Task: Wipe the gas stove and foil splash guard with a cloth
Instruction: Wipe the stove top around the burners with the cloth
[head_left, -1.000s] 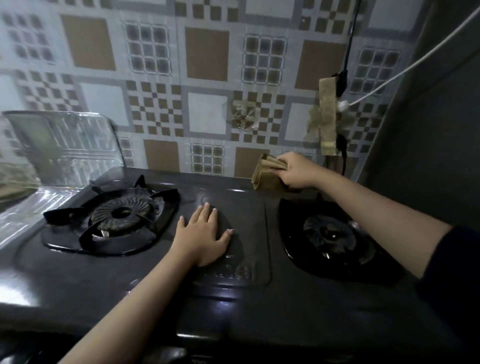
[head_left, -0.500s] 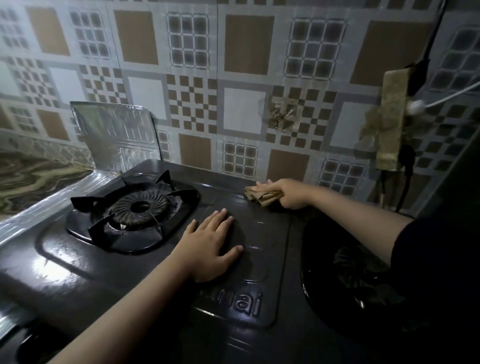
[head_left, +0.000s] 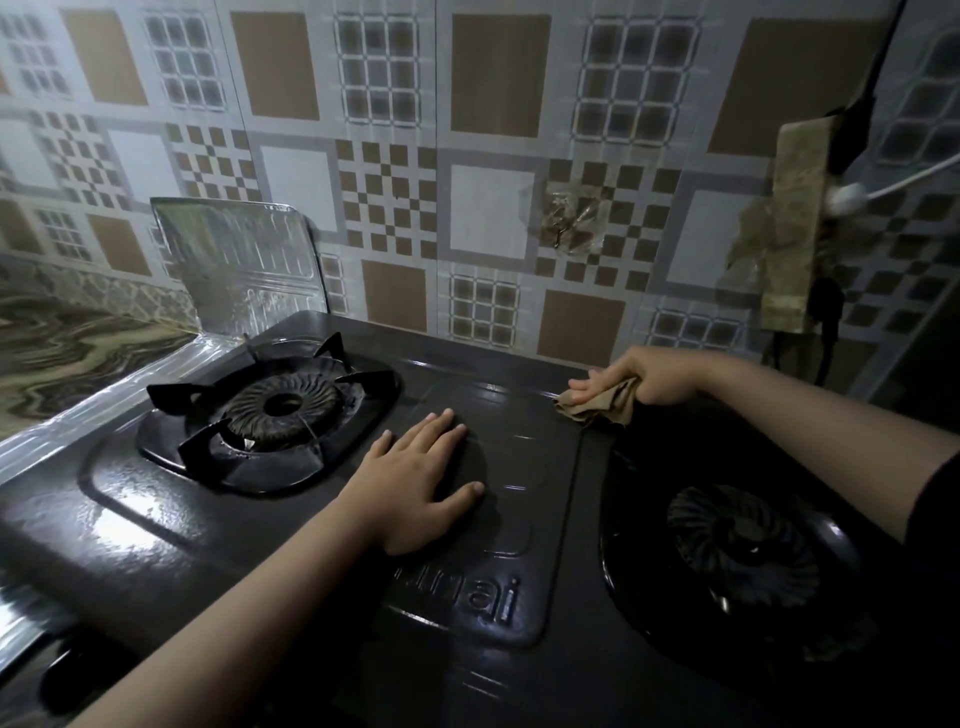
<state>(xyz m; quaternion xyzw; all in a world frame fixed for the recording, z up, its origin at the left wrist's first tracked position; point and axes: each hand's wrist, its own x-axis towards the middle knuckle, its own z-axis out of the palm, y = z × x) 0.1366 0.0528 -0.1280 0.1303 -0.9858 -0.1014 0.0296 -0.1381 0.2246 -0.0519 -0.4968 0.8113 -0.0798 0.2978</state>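
Note:
A black two-burner gas stove (head_left: 156, 525) fills the lower view. Its left burner (head_left: 280, 405) carries a pan support; the right burner (head_left: 737, 540) lies in shadow. My left hand (head_left: 415, 486) rests flat, fingers straight, on the raised centre panel above the brand lettering. At the stove's back edge, right of centre, my right hand (head_left: 644, 379) grips a crumpled tan cloth (head_left: 597, 405) and presses it on the stove top. A foil splash guard (head_left: 244, 265) stands upright at the back left, with a foil strip (head_left: 104, 395) running along the stove's left side.
A patterned tiled wall (head_left: 493, 208) rises right behind the stove. On the right of the wall hang a grimy taped strip (head_left: 795, 228), a dark cable and a white cord (head_left: 852, 195). A marbled counter (head_left: 67, 348) lies at the left.
My right hand has dragged the cloth along the stove's back edge; the cloth now lies flatter on the surface. The view has shifted right and closer. My left hand stays on the centre panel.

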